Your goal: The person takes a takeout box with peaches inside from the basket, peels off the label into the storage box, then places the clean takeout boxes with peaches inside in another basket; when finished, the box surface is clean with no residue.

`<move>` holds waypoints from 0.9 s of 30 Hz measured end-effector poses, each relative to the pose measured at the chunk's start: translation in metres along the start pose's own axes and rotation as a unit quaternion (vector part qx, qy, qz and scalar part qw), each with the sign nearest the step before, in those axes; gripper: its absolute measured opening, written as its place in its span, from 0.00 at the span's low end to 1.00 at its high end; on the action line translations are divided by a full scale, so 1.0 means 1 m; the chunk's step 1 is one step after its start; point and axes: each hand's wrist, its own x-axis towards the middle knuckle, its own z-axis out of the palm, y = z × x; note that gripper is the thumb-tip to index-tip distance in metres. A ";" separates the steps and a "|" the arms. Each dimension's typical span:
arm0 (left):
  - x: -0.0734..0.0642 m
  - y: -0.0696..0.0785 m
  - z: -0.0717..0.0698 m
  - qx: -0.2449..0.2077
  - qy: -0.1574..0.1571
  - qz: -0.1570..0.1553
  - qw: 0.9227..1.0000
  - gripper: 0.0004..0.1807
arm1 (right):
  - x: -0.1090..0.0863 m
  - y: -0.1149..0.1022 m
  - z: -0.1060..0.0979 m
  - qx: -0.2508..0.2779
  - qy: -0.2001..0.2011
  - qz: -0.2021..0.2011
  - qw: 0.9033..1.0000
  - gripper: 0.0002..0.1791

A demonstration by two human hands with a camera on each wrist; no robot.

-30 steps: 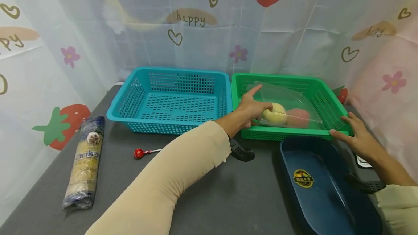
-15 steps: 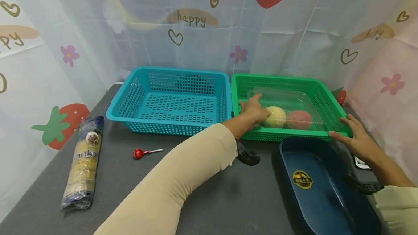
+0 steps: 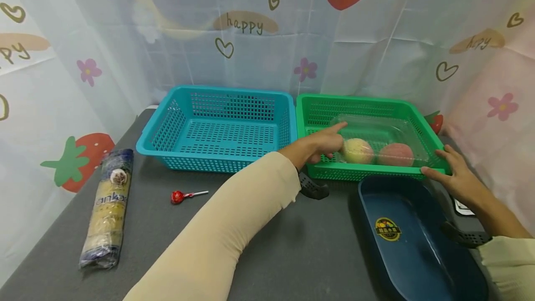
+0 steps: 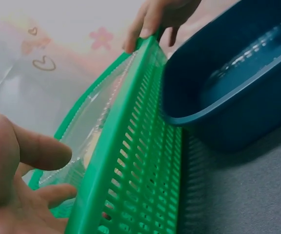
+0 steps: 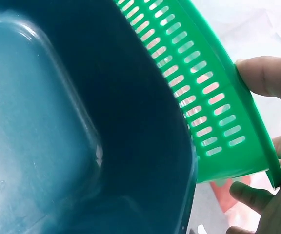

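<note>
A clear plastic box [image 3: 378, 129] lies in the green basket [image 3: 330, 171], with a pale yellow round fruit [image 3: 357, 151] and a pink round fruit [image 3: 395, 154] under its clear plastic; both look like peaches. My left hand [image 3: 323, 143] is at the box's left end, over the basket's front rim. In the left wrist view its thumb [image 4: 45, 151] and fingers stand apart, with nothing between them. My right hand [image 3: 459, 178] holds the basket's front right corner, thumb on the rim and fingers round the side. Whether the left fingertips touch the box is hard to tell.
A blue basket [image 3: 217, 164] stands left of the green one. A dark blue basin [image 3: 418, 240] with a sticker lies in front. A lollipop [image 3: 178, 197] and a long wrapped noodle-like pack [image 3: 109, 208] lie at left. A printed curtain [image 3: 251, 64] hangs behind.
The clear box with the fruits has shifted right and settled lower in the green basket. My left hand has come away from its left end. The right hand has stayed at the corner.
</note>
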 end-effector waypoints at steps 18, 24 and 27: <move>-0.050 0.007 -0.021 0.072 0.035 0.116 0.990 0.40 | -0.003 -0.016 -0.020 -0.047 0.013 -0.017 0.999 0.42; -0.077 0.009 -0.053 0.129 0.056 0.123 0.982 0.42 | -0.003 -0.036 -0.028 -0.059 0.042 -0.040 0.997 0.42; -0.089 0.006 -0.071 0.161 0.075 0.118 0.977 0.43 | -0.003 -0.047 -0.029 -0.068 0.047 -0.046 0.995 0.41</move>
